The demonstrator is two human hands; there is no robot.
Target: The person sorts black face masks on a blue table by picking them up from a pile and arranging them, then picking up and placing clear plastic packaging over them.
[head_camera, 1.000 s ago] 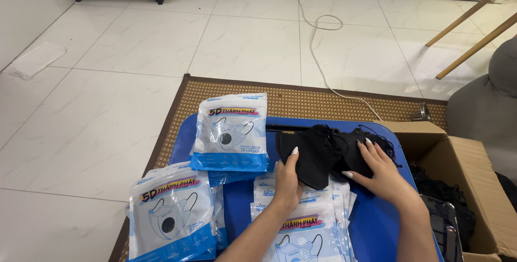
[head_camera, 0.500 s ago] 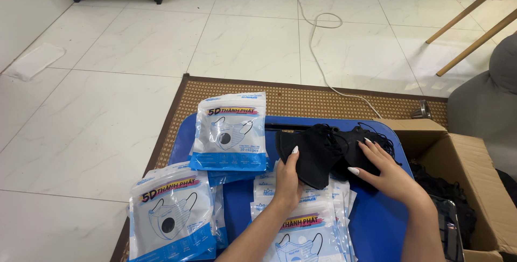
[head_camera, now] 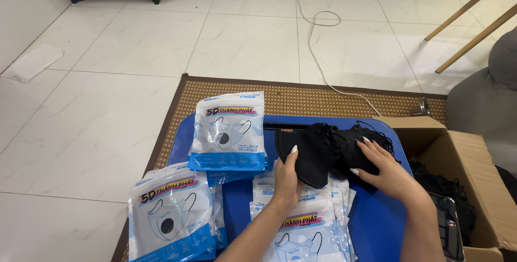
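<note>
A pile of black face masks (head_camera: 328,149) lies on a blue table (head_camera: 371,224). My left hand (head_camera: 288,178) grips the left part of the pile, fingers curled on one black mask. The pile's right side is under my right hand (head_camera: 379,168), fingers spread on the masks. Under my forearms lies a stack of white-and-blue mask pouches (head_camera: 301,224). Another stack of pouches (head_camera: 229,133) stands at the table's left, and a third (head_camera: 169,213) sits at the near left corner.
An open cardboard box (head_camera: 458,154) with black masks inside stands to the right of the table. A woven mat (head_camera: 301,98) lies beneath on white tile floor. A white cable (head_camera: 315,36) runs across the floor. Wooden legs (head_camera: 463,19) and a grey seat (head_camera: 484,95) are at far right.
My right hand has slid slightly over the black masks; my left hand keeps its hold. The pouches have not moved.
</note>
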